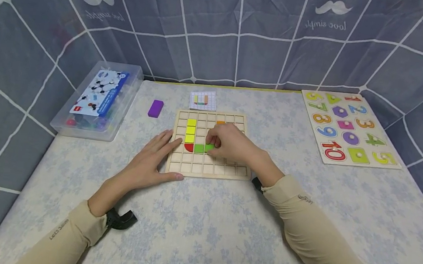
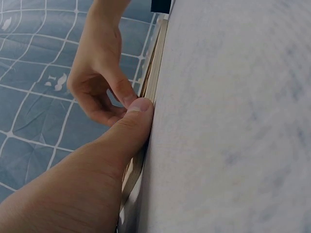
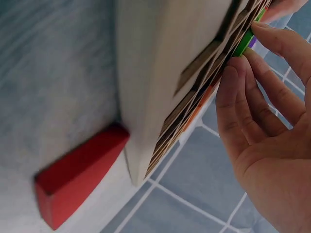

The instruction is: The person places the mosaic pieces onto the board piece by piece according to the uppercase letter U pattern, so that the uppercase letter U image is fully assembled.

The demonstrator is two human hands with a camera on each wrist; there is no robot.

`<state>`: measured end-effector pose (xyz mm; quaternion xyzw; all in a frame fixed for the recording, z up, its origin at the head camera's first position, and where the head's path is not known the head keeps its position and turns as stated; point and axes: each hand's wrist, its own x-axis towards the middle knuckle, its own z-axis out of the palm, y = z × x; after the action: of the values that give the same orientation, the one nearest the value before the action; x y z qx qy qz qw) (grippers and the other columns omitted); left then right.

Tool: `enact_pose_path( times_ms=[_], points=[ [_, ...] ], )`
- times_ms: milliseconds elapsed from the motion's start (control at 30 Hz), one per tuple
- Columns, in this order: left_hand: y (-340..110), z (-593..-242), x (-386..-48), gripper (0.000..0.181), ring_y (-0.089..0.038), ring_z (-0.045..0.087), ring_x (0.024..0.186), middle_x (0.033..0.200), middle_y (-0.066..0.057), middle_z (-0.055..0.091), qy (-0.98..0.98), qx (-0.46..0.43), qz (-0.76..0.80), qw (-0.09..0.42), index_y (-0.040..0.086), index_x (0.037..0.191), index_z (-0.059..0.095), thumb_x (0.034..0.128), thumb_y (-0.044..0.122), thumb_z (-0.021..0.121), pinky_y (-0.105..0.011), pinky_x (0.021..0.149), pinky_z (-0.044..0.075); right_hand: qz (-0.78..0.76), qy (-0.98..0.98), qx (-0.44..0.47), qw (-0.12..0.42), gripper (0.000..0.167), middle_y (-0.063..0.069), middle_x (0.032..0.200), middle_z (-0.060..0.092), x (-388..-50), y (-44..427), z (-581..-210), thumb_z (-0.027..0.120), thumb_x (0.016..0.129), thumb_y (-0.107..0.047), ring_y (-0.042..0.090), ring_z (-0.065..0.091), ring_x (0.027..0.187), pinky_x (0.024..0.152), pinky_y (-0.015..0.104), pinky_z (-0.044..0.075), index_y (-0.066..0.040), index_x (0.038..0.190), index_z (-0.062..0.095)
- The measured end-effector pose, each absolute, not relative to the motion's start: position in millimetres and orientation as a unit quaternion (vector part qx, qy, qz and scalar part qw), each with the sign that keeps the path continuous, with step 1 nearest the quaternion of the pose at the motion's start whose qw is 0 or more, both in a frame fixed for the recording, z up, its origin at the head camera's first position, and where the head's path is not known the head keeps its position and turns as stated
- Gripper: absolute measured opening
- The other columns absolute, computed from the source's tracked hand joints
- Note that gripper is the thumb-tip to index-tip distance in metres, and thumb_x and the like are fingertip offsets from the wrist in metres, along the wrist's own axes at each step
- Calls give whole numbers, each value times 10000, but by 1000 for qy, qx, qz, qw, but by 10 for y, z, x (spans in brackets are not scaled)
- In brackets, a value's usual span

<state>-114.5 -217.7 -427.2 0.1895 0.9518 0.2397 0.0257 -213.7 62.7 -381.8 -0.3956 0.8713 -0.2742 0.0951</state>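
A wooden grid board [image 1: 207, 169] lies on the table. Yellow squares [image 1: 190, 130] run down its left part, above a red quarter-round block [image 1: 189, 147] and green squares [image 1: 199, 148]. My right hand [image 1: 231, 143] is over the board's middle, its thumb and fingers pinching a green block [image 3: 244, 43] at the grid. Part of an orange piece [image 1: 220, 122] shows behind that hand. My left hand [image 1: 150, 159] rests at the board's left side with fingers spread, thumb [image 2: 138, 109] against the front edge.
Past the board lies a pattern card [image 1: 203, 100], with a purple block [image 1: 156, 108] to its left. A red block [image 3: 80, 177] sits beside the board in the right wrist view. A clear plastic box [image 1: 116, 129] stands left; a number puzzle [image 1: 354, 132] lies right.
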Motion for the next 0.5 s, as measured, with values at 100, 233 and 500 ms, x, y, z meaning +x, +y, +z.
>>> enact_pose_path(
  times_ms=[100, 233, 500],
  points=[
    [-2185, -4270, -1145, 1030, -357, 79, 1648, 1776, -132, 127, 952, 191, 240, 23, 208, 1680, 312, 863, 587, 811, -627, 1295, 152, -271, 871, -397, 99, 172, 53, 946, 739, -2129, 598, -3802, 864, 878, -106, 154, 675, 838, 785, 296, 580, -63, 1018, 774],
    [-2181, -4271, -1147, 1030, -356, 78, 1649, 1777, -130, 124, 952, 190, 240, 24, 213, 1681, 310, 863, 593, 808, -631, 1293, 156, -264, 874, -396, 101, 174, 39, 937, 743, -2126, 606, -3791, 876, 876, -112, 145, 674, 839, 788, 295, 580, -75, 1015, 778],
    [-2172, -4270, -1146, 1028, -359, 78, 1648, 1776, -135, 126, 952, 190, 239, 25, 206, 1680, 312, 864, 593, 805, -632, 1292, 161, -270, 875, -390, 101, 163, 33, 963, 749, -2094, 673, -3789, 859, 891, -107, 160, 678, 873, 816, 315, 581, -83, 1033, 785]
  ],
)
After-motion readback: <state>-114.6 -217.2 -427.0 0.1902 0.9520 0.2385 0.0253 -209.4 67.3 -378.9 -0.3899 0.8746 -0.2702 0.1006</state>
